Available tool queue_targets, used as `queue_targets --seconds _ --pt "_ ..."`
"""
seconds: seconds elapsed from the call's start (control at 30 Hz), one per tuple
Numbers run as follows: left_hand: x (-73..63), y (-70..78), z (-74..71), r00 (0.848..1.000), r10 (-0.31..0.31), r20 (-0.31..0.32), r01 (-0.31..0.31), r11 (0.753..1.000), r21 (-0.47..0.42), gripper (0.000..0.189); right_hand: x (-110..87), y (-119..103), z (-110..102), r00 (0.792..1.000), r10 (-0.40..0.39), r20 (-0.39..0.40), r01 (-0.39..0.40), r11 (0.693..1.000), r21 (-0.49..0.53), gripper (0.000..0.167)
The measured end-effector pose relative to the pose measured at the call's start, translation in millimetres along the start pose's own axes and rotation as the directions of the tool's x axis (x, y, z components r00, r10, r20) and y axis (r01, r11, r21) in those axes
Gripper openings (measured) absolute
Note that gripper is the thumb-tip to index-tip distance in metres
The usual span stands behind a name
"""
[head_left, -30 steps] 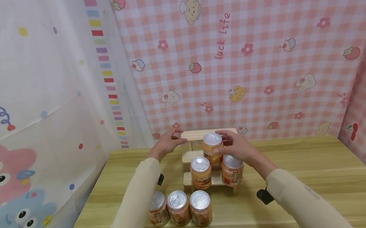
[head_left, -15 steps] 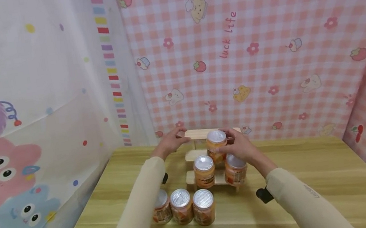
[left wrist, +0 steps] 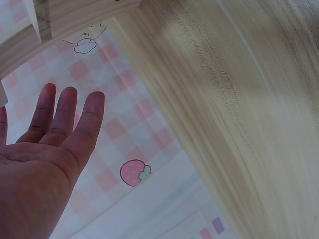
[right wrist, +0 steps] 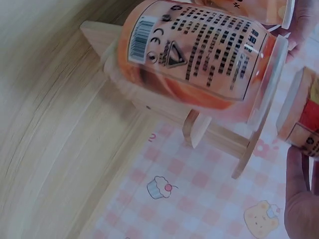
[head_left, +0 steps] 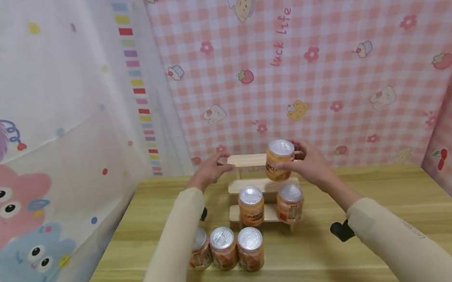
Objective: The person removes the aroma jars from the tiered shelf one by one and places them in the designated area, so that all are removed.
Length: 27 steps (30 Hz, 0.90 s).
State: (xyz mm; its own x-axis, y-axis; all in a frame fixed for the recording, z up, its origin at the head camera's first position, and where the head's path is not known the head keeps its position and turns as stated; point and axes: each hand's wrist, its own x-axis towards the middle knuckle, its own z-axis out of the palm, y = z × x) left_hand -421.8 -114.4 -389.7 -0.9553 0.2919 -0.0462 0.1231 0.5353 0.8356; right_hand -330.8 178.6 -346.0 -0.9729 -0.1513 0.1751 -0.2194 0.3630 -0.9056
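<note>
My right hand [head_left: 312, 162] grips an orange can [head_left: 279, 161] with a silver lid, upright at the right of the stepped wooden rack [head_left: 250, 159]. Whether its base touches the middle step cannot be made out. In the right wrist view this can [right wrist: 301, 114] shows at the right edge, fingers below it. At the rack's upper left end, my left hand [head_left: 212, 170] pinches the top plank between thumb and index finger. Its other fingers [left wrist: 89, 119] stretch out straight in the left wrist view. On the lowest step stand two similar cans, a left can [head_left: 252, 207] and a right can [head_left: 290, 203].
On the wooden table [head_left: 336, 261], in front of the rack, stands a row of three more cans [head_left: 251, 249], the leftmost partly behind the left sleeve [head_left: 169, 256]. A pink checked cloth [head_left: 330, 76] hangs behind the table, and a white printed cloth [head_left: 76, 134] at the left.
My right hand has raised the can and carried it to the right, from above the lowest step to the middle step's height. My left hand has stayed at the rack's end.
</note>
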Motion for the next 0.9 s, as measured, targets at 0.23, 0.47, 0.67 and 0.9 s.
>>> queue_targets --seconds 0.23,0.47,0.67,0.9 --pt "0.4 1.5 5.6 1.000 -0.011 0.000 0.011 1.000 0.010 0.049 -17.6 -3.6 -21.4 0.997 0.005 -0.076 -0.005 1.000 0.004 0.084" --pt "-1.0 3.4 3.1 1.000 -0.015 -0.017 0.016 0.999 0.029 0.053 -38.7 -6.7 -35.1 0.990 0.012 -0.137 -0.017 0.999 -0.036 0.085" --pt "-4.4 7.9 2.8 0.999 -0.036 -0.010 0.036 0.999 0.038 0.050 -59.2 -2.5 -38.3 0.991 0.003 -0.131 -0.009 0.999 -0.046 0.081" --pt "2.4 2.3 2.3 0.998 -0.060 -0.010 0.060 0.998 0.013 0.051 -85.2 7.2 -34.2 0.993 0.018 -0.118 -0.022 0.999 -0.040 0.081"
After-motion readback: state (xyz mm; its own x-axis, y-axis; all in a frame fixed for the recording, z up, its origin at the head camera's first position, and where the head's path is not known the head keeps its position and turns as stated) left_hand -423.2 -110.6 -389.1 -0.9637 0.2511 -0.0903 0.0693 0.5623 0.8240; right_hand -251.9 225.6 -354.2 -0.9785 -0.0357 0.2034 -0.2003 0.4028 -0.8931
